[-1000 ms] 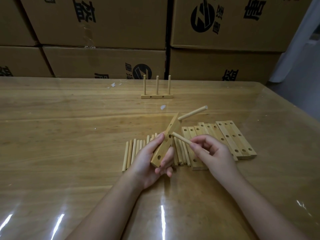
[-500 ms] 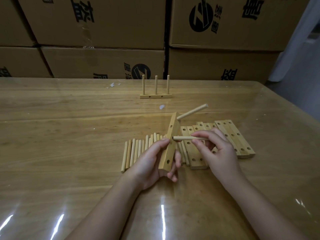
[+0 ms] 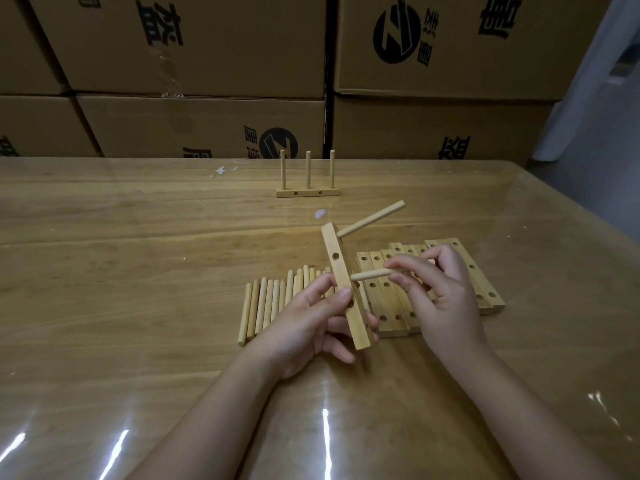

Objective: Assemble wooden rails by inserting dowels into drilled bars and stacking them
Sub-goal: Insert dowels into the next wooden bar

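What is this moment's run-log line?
left hand: holds drilled bar | right hand: pinches second dowel, tip at bar | upper dowel: inserted | finished rail: behind

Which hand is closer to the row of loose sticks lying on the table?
Left. The left hand, gripping a drilled bar, is at the right end of the loose sticks; the right hand, pinching a dowel, is farther right, over the flat bars.

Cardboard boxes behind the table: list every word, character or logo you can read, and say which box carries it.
"益": upper left box, top cropped.
"德", probably: upper right box, top cropped.
"益": lower right box, bottom cut off.
Round logos with small characters beside them, on the upper right box and the lower middle box: too blurred to read.
Nothing else bears text.
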Motion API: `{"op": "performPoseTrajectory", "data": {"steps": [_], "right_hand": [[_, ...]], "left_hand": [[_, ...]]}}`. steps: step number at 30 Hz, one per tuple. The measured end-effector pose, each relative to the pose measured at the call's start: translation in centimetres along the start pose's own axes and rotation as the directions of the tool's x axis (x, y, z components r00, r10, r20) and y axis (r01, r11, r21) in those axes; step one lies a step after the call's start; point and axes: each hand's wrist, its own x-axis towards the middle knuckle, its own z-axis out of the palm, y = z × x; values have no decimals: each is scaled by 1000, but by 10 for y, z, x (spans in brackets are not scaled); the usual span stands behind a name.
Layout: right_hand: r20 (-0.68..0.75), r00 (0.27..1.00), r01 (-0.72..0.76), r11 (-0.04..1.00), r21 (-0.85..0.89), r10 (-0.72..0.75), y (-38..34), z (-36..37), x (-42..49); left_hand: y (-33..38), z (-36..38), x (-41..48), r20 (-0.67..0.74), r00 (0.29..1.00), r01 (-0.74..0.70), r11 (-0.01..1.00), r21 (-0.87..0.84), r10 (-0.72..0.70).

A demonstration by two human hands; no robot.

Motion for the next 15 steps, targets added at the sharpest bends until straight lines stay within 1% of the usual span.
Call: {"op": "performPoseTrajectory", "data": {"steps": [5, 11, 15], "right_hand": [[-2, 1000, 2, 1000, -14, -2, 2, 0, 0], [19, 1000, -14, 1000, -8, 14, 3, 0, 1], [36, 999, 20, 999, -32, -19, 3, -2, 2]], "left_hand": [[-1, 0, 1, -26, 1000, -6, 1000, 30, 7], [-2, -1, 2, -6, 1000, 0, 999, 35, 0], [-2, -1, 1, 0, 1000, 14, 999, 40, -15]]}}
